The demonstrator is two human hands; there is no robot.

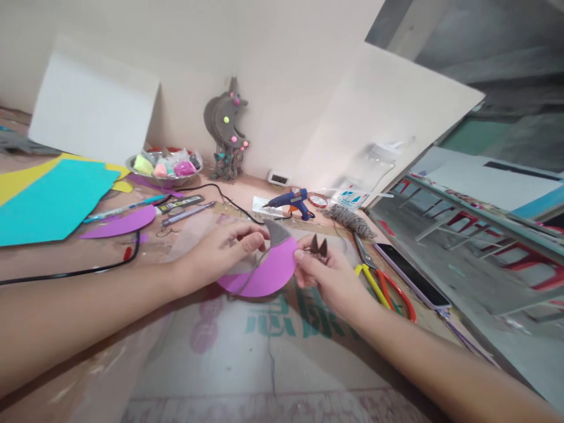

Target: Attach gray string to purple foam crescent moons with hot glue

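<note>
Purple crescent (273, 273): your right hand (330, 279) is pinching its three-o'clock edge, probably steadying it; your left hand (227, 249) is half-curling at ten, hold unclear.

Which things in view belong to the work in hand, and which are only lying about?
Belonging: purple crescent, in the right hand; grey yarn at its tip; probably yarn bundle, glue gun.
Apparently lying about: phone, plastic bottle, blue pen.

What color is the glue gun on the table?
The glue gun is dark blue with an orange trigger, seen in the head view.
</note>
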